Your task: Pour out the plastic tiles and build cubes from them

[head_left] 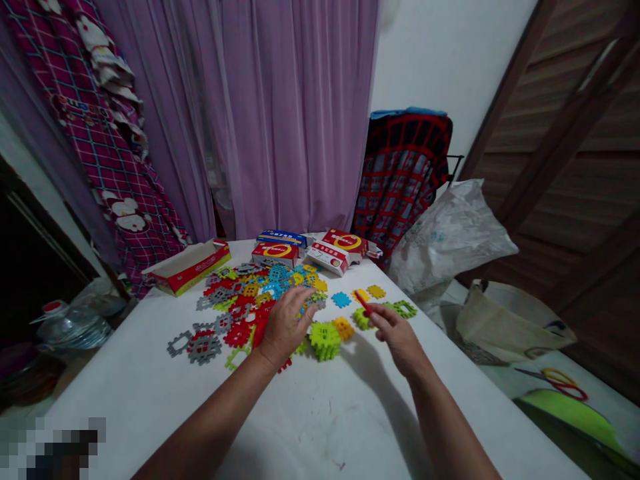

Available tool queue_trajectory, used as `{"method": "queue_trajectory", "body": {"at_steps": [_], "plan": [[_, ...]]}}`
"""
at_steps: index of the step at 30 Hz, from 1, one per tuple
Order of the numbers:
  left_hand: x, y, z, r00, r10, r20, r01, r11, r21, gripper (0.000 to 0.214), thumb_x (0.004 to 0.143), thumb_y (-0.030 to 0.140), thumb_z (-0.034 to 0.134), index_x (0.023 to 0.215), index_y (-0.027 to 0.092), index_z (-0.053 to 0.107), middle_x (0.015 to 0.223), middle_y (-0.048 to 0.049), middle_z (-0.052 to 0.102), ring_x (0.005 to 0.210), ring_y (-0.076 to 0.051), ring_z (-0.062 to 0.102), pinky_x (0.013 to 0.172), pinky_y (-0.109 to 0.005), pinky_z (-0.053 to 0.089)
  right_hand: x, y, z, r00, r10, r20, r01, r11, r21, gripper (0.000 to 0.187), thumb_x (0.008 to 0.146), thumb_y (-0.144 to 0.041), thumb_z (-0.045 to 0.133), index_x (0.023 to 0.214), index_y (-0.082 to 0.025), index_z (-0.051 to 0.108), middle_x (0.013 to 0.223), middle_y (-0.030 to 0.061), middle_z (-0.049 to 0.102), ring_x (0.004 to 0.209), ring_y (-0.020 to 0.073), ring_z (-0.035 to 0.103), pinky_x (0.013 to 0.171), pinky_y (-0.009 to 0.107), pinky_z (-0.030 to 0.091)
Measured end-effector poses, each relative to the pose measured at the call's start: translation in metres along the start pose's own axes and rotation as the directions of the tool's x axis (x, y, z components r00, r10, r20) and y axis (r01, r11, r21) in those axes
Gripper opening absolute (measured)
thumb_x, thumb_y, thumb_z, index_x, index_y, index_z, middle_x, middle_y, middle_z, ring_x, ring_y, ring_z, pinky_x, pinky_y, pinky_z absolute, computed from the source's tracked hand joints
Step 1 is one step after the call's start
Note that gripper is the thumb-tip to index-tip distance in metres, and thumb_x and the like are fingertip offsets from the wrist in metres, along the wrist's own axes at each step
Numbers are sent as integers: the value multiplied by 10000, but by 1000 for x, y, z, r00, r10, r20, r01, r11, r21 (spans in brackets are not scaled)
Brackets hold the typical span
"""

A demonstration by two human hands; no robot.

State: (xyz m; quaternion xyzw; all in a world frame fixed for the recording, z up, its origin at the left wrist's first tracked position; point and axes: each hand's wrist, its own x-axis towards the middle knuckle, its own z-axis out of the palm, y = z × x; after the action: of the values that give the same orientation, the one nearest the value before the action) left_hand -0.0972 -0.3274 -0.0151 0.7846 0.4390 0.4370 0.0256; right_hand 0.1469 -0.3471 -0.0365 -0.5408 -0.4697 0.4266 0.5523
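Observation:
My right hand (pixel 397 337) pinches a flat red toothed plastic piece (pixel 363 303), seen nearly edge-on above the table. Over the right part of a mixed pile of interlocking plastic pieces (pixel 243 307) is my left hand (pixel 289 319), fingers apart and slightly bent, with no piece visible in it. The pile has red, grey, blue, yellow and green pieces, partly hidden by this hand. Between the hands stands a stack of lime green pieces (pixel 325 341), with an orange-yellow piece (pixel 343 328) beside it. Beyond my right hand lie a blue piece (pixel 341 299) and a yellow piece (pixel 377 291).
Small red and blue cardboard boxes (pixel 275 254) stand at the white table's (pixel 310 413) far edge. An open red-and-yellow box (pixel 193 267) lies at the far left. Right of the table are a plastic bag (pixel 450 233), a cloth bag (pixel 510 320) and scissors (pixel 557 381).

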Motion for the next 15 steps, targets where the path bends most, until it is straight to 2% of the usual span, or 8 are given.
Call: {"method": "queue_trajectory", "body": {"at_steps": [1,2,4,6,8,11,15], "plan": [[-6,-4,-1,998,-57,33,55,996,69,306,928,350,525,1184,244,655,1121,-76,669,1063,-228,600,959,-396,471,4,9,-18,985,-58,-164,36,990,-135,585,564,-616,728,946,-176,686,850,79,697,710,191,583,589,296,422],[-14,-8,-2,991,-119,61,110,984,138,307,912,365,546,1171,250,665,1112,-75,679,1066,-245,595,964,-422,457,7,19,-37,946,-122,-302,29,955,-295,602,557,-628,714,952,-175,684,852,83,701,731,212,596,621,321,439],[-30,-13,-2,971,-208,119,177,957,230,326,879,405,587,1159,264,678,1116,-75,693,1087,-277,580,981,-463,421,10,39,-73,892,-170,-418,-94,836,-540,611,569,-652,674,949,-174,692,854,93,706,745,247,617,629,352,445],[-45,-14,1,953,-256,162,207,941,267,338,858,438,608,1143,275,691,1115,-74,706,1097,-293,574,988,-479,394,9,59,-98,891,-180,-418,-180,704,-687,591,628,-670,617,951,-183,705,879,103,713,782,271,636,627,360,445],[-56,-11,4,942,-278,190,220,935,279,336,849,452,615,1123,277,704,1106,-73,715,1097,-302,576,987,-485,379,7,72,-110,906,-188,-380,-206,589,-781,570,676,-662,586,969,-189,714,931,117,717,839,282,649,655,363,454],[-62,-5,8,935,-280,218,213,934,286,335,854,441,608,1122,267,707,1108,-74,718,1097,-306,580,989,-490,367,6,80,-109,930,-176,-323,-215,452,-865,556,728,-632,565,1031,-192,717,1029,142,710,947,301,645,721,374,462],[-58,3,9,910,-302,285,217,931,293,330,884,393,568,1163,261,684,1131,-69,715,1092,-277,590,994,-463,377,6,77,-100,943,-130,-307,-248,339,-907,562,773,-618,529,1097,-194,706,1143,153,680,1055,323,612,805,406,460]]}}
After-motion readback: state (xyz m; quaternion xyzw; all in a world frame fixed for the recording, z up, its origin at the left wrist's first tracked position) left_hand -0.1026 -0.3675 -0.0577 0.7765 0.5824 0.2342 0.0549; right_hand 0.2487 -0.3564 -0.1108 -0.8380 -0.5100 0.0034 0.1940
